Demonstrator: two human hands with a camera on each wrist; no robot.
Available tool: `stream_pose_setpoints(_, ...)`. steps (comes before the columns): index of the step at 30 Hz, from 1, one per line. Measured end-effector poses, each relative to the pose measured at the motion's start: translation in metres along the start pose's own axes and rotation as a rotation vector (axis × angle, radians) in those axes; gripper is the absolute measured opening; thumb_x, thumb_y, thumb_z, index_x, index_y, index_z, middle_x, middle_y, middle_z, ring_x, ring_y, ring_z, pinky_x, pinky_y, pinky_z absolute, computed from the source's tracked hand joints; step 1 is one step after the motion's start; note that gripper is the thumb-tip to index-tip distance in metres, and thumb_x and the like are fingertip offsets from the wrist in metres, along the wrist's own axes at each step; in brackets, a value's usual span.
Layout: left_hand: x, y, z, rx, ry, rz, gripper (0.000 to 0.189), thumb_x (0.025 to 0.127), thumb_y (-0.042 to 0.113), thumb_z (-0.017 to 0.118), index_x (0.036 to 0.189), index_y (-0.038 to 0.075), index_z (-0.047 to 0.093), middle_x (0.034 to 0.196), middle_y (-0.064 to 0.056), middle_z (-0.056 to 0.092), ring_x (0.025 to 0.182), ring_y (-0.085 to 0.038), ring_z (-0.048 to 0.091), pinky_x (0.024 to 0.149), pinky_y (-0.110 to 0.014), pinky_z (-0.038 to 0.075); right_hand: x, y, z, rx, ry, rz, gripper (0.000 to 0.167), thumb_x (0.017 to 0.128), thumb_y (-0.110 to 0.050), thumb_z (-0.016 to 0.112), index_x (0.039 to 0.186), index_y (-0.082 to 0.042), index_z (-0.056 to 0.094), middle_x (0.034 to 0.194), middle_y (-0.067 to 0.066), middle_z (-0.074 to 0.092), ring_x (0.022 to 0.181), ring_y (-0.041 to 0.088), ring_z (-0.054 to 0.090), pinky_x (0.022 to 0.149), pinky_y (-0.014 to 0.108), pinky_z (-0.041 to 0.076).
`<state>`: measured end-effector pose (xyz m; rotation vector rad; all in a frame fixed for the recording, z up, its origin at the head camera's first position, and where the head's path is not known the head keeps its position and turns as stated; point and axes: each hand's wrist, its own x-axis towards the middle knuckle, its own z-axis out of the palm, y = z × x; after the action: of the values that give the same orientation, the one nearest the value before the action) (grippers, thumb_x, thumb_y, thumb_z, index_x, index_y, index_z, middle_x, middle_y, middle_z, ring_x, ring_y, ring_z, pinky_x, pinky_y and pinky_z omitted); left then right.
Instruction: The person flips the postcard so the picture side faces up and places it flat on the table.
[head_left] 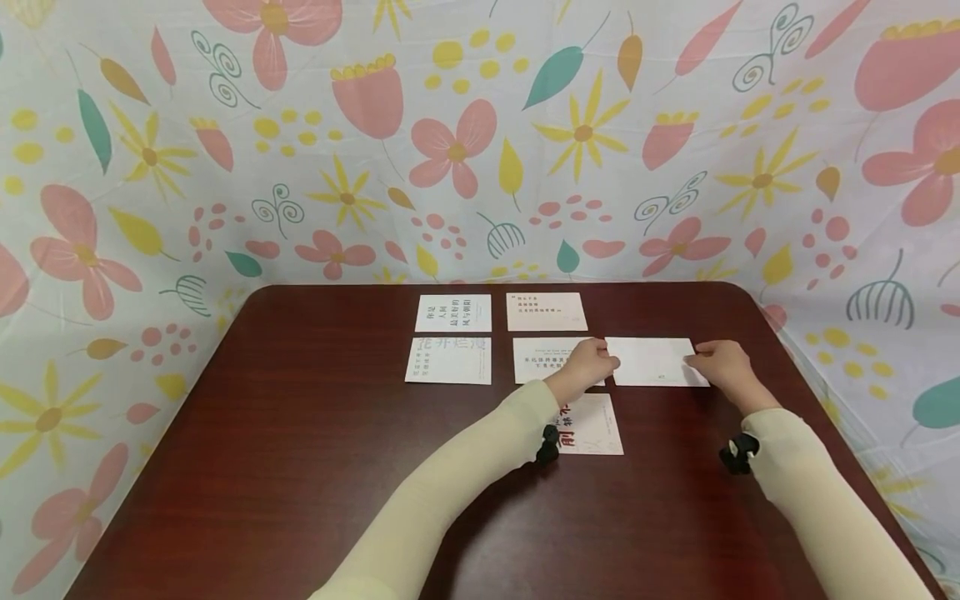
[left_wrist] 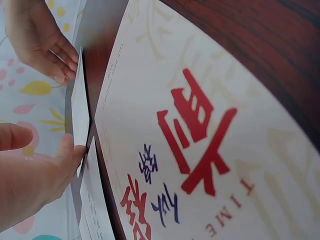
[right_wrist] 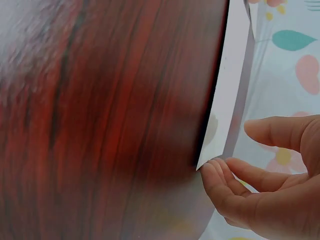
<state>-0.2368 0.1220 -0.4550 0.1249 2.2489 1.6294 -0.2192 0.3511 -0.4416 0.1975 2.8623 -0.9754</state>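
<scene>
A white card (head_left: 656, 360) with a small mark near its lower edge lies between my two hands at the right of the table. My left hand (head_left: 583, 367) touches its left edge with the fingertips, the thumb held apart. At the opposite edge, fingertips of my right hand (right_wrist: 270, 195) touch the card's corner, and that thumb also stands clear. Partly hidden under the left hand is a card with printed lines (head_left: 543, 354). Below it, the left sleeve covers part of a card with large red characters (left_wrist: 200, 125).
Two cards stand in a left column, a blue-lettered card (head_left: 453, 313) above a grey-lettered card (head_left: 450, 362). A pinkish card (head_left: 546, 312) lies at the back. The dark red wooden table (head_left: 300, 467) meets a flowered cloth (head_left: 457, 150) behind.
</scene>
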Motion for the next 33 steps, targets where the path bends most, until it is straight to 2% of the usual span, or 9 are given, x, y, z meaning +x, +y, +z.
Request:
stream_pose_setpoints(7, -0.0024, 0.0015, 0.0027, 0.025, 0.014, 0.015, 0.046, 0.092, 0.010, 0.059, 0.135, -0.002, 0.050, 0.126, -0.013, 0.059, 0.117, -0.023, 0.056, 0.091, -0.027, 0.049, 0.0009, -0.0024, 0.0017, 0.019, 0.011, 0.025, 0.051, 0.093, -0.017, 0.055, 0.124, 0.023, 0.047, 0.121, 0.042, 0.048, 0.110, 0.051, 0.048, 0.087, 0.056, 0.046)
stream_pose_setpoints(14, -0.0062, 0.0018, 0.0035, -0.005, 0.022, 0.004, 0.045, 0.092, 0.008, 0.060, 0.135, -0.002, 0.051, 0.127, -0.013, 0.058, 0.117, -0.022, 0.055, 0.091, -0.027, 0.049, -0.0012, -0.0029, 0.0019, 0.078, 0.038, 0.027, 0.049, 0.091, -0.013, 0.054, 0.124, 0.022, 0.047, 0.126, 0.043, 0.043, 0.117, 0.053, 0.040, 0.092, 0.058, 0.042)
stream_pose_setpoints(22, -0.0053, 0.0012, 0.0031, -0.044, 0.030, -0.001, 0.045, 0.093, 0.009, 0.060, 0.136, -0.002, 0.050, 0.127, -0.011, 0.057, 0.117, -0.022, 0.055, 0.090, -0.028, 0.050, -0.0009, 0.0004, -0.0003, 0.125, 0.051, 0.051, 0.048, 0.090, -0.010, 0.053, 0.127, 0.021, 0.046, 0.130, 0.043, 0.040, 0.119, 0.051, 0.040, 0.089, 0.053, 0.045)
stream_pose_setpoints(25, -0.0030, 0.0011, 0.0052, -0.089, 0.063, -0.023, 0.045, 0.092, 0.007, 0.061, 0.135, -0.002, 0.051, 0.123, -0.010, 0.059, 0.116, -0.022, 0.056, 0.089, -0.028, 0.050, 0.0001, 0.0012, -0.0008, 0.133, 0.071, 0.054, 0.048, 0.089, -0.008, 0.053, 0.126, 0.020, 0.048, 0.128, 0.043, 0.042, 0.118, 0.049, 0.042, 0.085, 0.047, 0.046)
stream_pose_setpoints(30, -0.0002, 0.0025, 0.0069, -0.163, 0.134, -0.049, 0.040, 0.090, 0.003, 0.063, 0.130, -0.003, 0.056, 0.107, -0.005, 0.062, 0.104, -0.019, 0.060, 0.086, -0.028, 0.051, 0.0012, 0.0003, -0.0037, 0.185, 0.078, 0.060, 0.047, 0.089, -0.006, 0.052, 0.127, 0.021, 0.048, 0.129, 0.043, 0.042, 0.117, 0.045, 0.045, 0.072, 0.026, 0.047)
stream_pose_setpoints(31, 0.0000, 0.0033, 0.0066, -0.168, 0.146, -0.050, 0.039, 0.090, 0.002, 0.063, 0.128, -0.004, 0.057, 0.103, -0.005, 0.062, 0.100, -0.017, 0.060, 0.085, -0.028, 0.051, 0.0019, 0.0006, -0.0043, 0.195, 0.081, 0.057, 0.046, 0.089, -0.006, 0.053, 0.126, 0.022, 0.048, 0.128, 0.043, 0.043, 0.111, 0.040, 0.051, 0.069, 0.022, 0.046)
stream_pose_setpoints(33, 0.0004, 0.0050, 0.0058, -0.178, 0.175, -0.042, 0.036, 0.088, -0.001, 0.062, 0.123, -0.005, 0.060, 0.096, -0.005, 0.062, 0.089, -0.014, 0.059, 0.080, -0.027, 0.052, 0.0037, 0.0015, -0.0048, 0.227, 0.079, 0.049, 0.045, 0.090, -0.004, 0.054, 0.125, 0.023, 0.048, 0.126, 0.043, 0.044, 0.092, 0.022, 0.060, 0.062, 0.014, 0.044)
